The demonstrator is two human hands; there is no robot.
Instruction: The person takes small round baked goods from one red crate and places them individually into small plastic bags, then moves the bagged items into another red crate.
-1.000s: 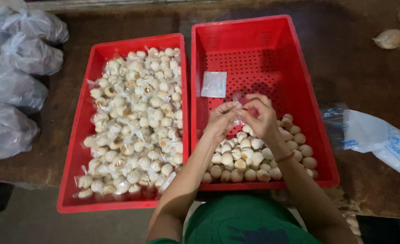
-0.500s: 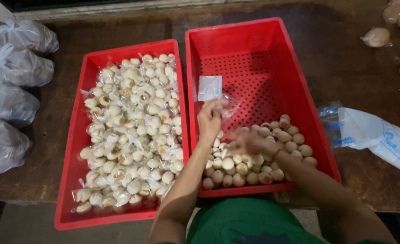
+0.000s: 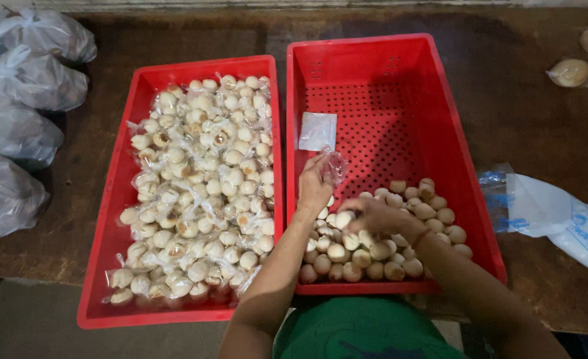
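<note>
Clear bag (image 3: pixel 334 164) in left hand (image 3: pixel 314 188), contents perhaps hidden.

Bare far half of right crate (image 3: pixel 374 126), only a small packet (image 3: pixel 318 131) there; left crate (image 3: pixel 114 219) brimful

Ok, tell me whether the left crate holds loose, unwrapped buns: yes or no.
No, the buns in the left crate are sealed in clear wrappers; the loose ones lie in the right crate.

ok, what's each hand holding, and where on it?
Left hand pinches a small clear plastic bag by its lower edge. Right hand is down on the loose round pieces; whether it grips one can't be told.
</note>
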